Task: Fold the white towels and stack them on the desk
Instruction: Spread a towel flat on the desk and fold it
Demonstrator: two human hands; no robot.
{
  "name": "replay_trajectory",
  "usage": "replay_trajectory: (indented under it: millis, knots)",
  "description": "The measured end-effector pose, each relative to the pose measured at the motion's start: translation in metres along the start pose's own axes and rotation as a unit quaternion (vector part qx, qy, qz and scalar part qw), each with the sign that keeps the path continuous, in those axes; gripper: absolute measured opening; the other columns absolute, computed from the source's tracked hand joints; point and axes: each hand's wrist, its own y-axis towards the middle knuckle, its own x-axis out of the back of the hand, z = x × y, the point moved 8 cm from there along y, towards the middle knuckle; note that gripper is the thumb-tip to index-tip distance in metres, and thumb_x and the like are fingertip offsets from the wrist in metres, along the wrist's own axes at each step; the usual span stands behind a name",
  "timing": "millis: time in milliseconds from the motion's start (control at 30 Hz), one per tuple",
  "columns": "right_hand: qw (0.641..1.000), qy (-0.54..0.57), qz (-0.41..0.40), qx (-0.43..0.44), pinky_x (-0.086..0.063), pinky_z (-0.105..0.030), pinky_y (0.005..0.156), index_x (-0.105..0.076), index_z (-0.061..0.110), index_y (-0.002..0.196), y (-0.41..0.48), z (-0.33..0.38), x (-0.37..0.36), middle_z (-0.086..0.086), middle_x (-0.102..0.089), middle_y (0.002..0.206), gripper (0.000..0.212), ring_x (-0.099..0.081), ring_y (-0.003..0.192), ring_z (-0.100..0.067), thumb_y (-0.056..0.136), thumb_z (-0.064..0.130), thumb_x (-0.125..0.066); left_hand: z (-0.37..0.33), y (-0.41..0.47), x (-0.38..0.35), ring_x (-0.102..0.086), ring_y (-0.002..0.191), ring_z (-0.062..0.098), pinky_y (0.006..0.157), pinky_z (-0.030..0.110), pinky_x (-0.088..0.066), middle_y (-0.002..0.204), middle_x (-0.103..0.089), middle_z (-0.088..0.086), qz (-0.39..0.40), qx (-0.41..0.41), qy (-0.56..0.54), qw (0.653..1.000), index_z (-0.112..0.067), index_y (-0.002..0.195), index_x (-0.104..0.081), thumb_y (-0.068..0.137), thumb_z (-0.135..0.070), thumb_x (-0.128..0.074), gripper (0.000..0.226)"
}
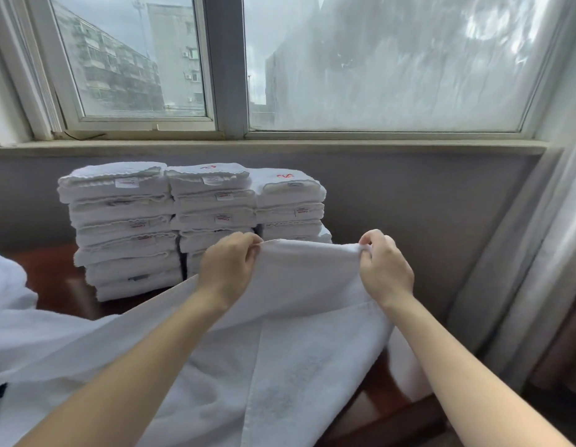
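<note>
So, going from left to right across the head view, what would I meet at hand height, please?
Loose towel heap → left hand → held towel, its raised edge → right hand → curtain.

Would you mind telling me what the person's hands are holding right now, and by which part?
Both hands pinch one unfolded white terry towel by its raised top edge: left hand at one end of it, right hand at the other.

Small white labels [127, 183] on folded towels [118, 227], red print too blurred to read, red marks [285, 176] likewise illegible
</note>
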Motion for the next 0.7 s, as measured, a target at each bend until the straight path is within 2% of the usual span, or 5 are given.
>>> replay_trajectory:
  millis: [133, 267, 433, 567, 700]
  knots:
    - [0.995, -0.070, 0.062, -0.030, -0.037, -0.036, 0.077, -0.056, 0.022, 0.117, -0.006, -0.025, -0.023, -0.002, -0.052, 0.111, 0.031, -0.048, 0.108, -0.027, 0.094, 0.009, -0.040, -0.005, -0.002, -0.030, -0.059, 0.102, 0.027, 0.083, 0.042, -0.045, 0.103, -0.067, 0.001, 0.044, 0.002, 0.012, 0.999, -0.021, 0.113, -0.070, 0.096, -0.014, -0.055, 0.024]
    - [0.961, -0.208, 0.171, 0.055, -0.016, -0.041, 0.116, -0.040, 0.027, 0.140, -0.034, -0.013, -0.052, 0.004, -0.038, 0.143, 0.050, -0.021, 0.144, -0.023, 0.092, 0.012, -0.041, -0.011, -0.025, -0.050, -0.055, 0.110, 0.023, 0.090, 0.036, -0.042, 0.118, -0.061, 0.001, 0.077, -0.041, 0.004, 0.996, -0.021, 0.131, -0.062, 0.091, -0.008, -0.062, 0.041]
    - [0.958, -0.069, 0.255, 0.112, -0.011, -0.045, 0.117, -0.045, 0.025, 0.139, -0.090, 0.034, -0.070, 0.006, -0.045, 0.139, 0.041, -0.033, 0.136, -0.017, 0.098, 0.023, -0.039, -0.021, -0.053, -0.048, -0.057, 0.108, 0.018, 0.087, 0.036, -0.047, 0.113, -0.060, -0.004, 0.128, -0.064, -0.074, 0.987, -0.019, 0.119, -0.068, 0.090, 0.000, -0.059, 0.035]
    - [0.937, -0.090, 0.316, 0.119, 0.005, -0.051, 0.119, -0.028, 0.030, 0.149, -0.121, 0.037, -0.090, 0.002, -0.017, 0.160, 0.050, -0.001, 0.150, -0.023, 0.101, 0.044, -0.031, -0.006, -0.088, -0.041, -0.054, 0.115, 0.006, 0.094, 0.029, -0.045, 0.121, -0.060, -0.015, 0.204, -0.039, -0.115, 0.971, -0.028, 0.122, -0.063, 0.099, -0.013, -0.053, 0.029]
    - [0.927, -0.081, 0.338, 0.143, 0.009, -0.047, 0.120, -0.023, 0.035, 0.151, -0.109, 0.029, -0.101, 0.004, -0.006, 0.165, 0.054, 0.008, 0.151, -0.019, 0.101, 0.051, -0.029, 0.008, -0.106, -0.052, -0.021, 0.148, 0.011, 0.118, 0.025, -0.016, 0.159, -0.031, -0.008, 0.301, -0.075, 0.001, 0.951, -0.030, 0.147, -0.043, 0.105, -0.026, -0.040, 0.042]
